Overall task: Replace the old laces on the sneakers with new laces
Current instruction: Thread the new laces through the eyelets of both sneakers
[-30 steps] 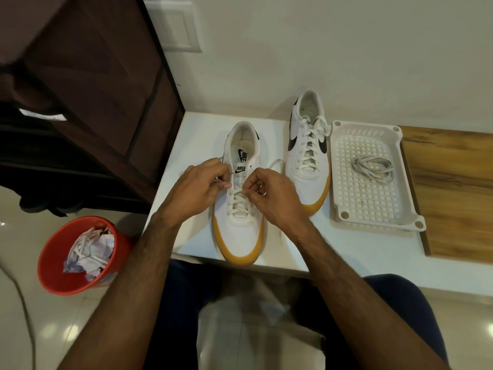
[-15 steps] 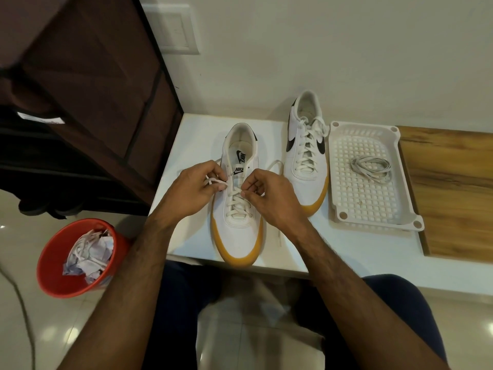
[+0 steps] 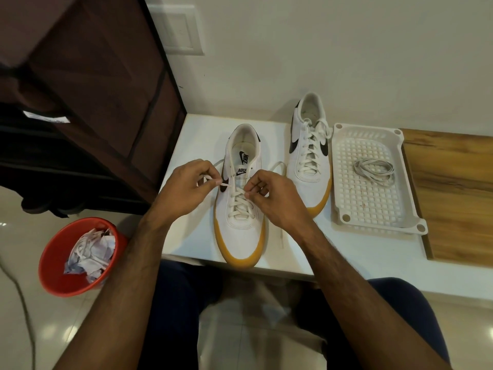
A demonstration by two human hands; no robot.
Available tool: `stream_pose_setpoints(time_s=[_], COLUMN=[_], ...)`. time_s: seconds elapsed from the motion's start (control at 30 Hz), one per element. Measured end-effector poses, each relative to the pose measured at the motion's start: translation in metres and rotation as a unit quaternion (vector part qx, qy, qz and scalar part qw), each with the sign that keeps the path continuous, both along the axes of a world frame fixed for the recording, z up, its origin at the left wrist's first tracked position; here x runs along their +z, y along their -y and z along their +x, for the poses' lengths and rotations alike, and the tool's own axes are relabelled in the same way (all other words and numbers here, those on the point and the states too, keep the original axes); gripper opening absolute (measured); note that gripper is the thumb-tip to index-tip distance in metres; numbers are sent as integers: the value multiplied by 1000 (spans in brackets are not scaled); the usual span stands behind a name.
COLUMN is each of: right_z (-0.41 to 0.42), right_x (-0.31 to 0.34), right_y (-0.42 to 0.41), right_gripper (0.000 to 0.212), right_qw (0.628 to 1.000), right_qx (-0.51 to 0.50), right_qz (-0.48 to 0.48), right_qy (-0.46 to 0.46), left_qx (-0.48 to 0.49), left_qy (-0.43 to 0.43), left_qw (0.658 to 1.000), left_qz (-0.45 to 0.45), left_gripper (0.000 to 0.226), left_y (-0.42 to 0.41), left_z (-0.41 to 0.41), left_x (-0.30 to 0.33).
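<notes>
A white sneaker with a tan sole [image 3: 240, 231] lies on the white tabletop [image 3: 197, 140] in front of me, toe toward me, its white lace [image 3: 241, 202] partly threaded. My left hand [image 3: 186, 188] pinches one lace end at the shoe's left side. On the right side, my right hand [image 3: 269, 193] pinches the lace near the upper eyelets. A loose lace tail [image 3: 280, 237] trails toward the table's front edge. The second sneaker [image 3: 309, 156] stands farther back right, fully laced. A bundled white lace [image 3: 374, 170] lies in the white perforated tray [image 3: 408, 209].
A red bucket [image 3: 53, 263] holding crumpled paper and lace stands on the floor at the left. A dark brown cabinet [image 3: 93, 76] borders the table's left side. A wooden surface [image 3: 453, 193] extends right of the tray. The wall is close behind the shoes.
My left hand has drawn slightly left, away from the shoe, pulling its lace end out. My right hand stays at the eyelets.
</notes>
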State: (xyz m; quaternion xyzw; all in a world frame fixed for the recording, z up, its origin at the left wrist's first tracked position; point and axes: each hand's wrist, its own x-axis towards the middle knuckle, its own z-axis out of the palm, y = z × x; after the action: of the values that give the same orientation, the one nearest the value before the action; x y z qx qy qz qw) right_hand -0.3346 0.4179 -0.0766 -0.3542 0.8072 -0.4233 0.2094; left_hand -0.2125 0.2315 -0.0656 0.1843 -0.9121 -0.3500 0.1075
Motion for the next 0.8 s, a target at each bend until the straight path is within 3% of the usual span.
stream_pose_setpoints(time_s=[0.1,0.2,0.33,0.4,0.5,0.63,0.77,0.8], right_z=[0,0,0,2,7,22,24,23], right_x=[1,1,0,0,6,16,14,14], right_y=[0,0,-1,0,6,18,20,18], right_gripper=[8,8,9,12,25,42,9,8], right_qw=[1000,1000,1000,1000,998,995,995,996], right_qx=[1,3,5,5,16,60,77,76], right_qz=[-1,3,4,-17,-65,-79,-56,-55], right_qy=[-4,-3,-8,-15,-6,20,-1,-3], left_qx=[0,97,293,335,307,179,91,86], left_qy=[12,-81,-225,-262,-290,-281,-275,-275], left_qw=[995,979,924,904,905,927,933,930], left_qz=[-103,-160,-97,-30,62,172,214,227], left_gripper=[13,22,16,13,13,16,25,29], left_y=[10,17,10,7,-1,-23,-32,-30], left_z=[7,12,16,16,17,9,-2,-2], left_x=[-6,1,16,21,29,35,38,38])
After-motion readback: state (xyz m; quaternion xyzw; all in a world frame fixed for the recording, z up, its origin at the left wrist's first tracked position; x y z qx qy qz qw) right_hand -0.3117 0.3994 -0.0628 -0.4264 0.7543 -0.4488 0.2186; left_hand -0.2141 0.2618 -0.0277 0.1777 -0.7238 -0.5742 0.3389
